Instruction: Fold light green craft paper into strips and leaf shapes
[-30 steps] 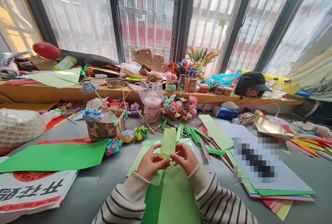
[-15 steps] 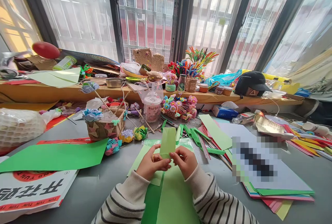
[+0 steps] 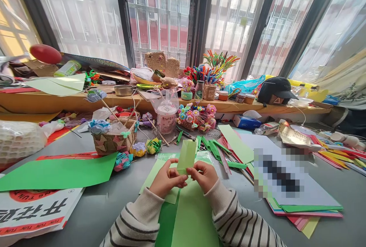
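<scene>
Between my two hands a small light-green piece of folded paper (image 3: 187, 154) stands nearly upright, a crease showing near its lower edge. My left hand (image 3: 165, 178) grips its lower left side with thumb and fingers. At the lower right corner, my right hand (image 3: 203, 176) pinches the paper between thumb and fingertips. Beneath my hands lie a long light-green sheet (image 3: 196, 216) and a darker green sheet (image 3: 166, 224) partly under it. Another light-green sheet (image 3: 151, 176) rests to the left, partly hidden by my left hand.
Green folded strips (image 3: 213, 148) lie beyond my hands, near a pink ruler (image 3: 225, 163). To the right is a paper stack (image 3: 311, 190). A basket (image 3: 114, 142), paper flowers (image 3: 153, 146) and a bright green sheet (image 3: 63, 170) are at left. A plastic cup (image 3: 166, 119) stands behind.
The held paper has tilted slightly to the right at its top. Both hands keep their hold in nearly the same place. The whole view has shifted slightly.
</scene>
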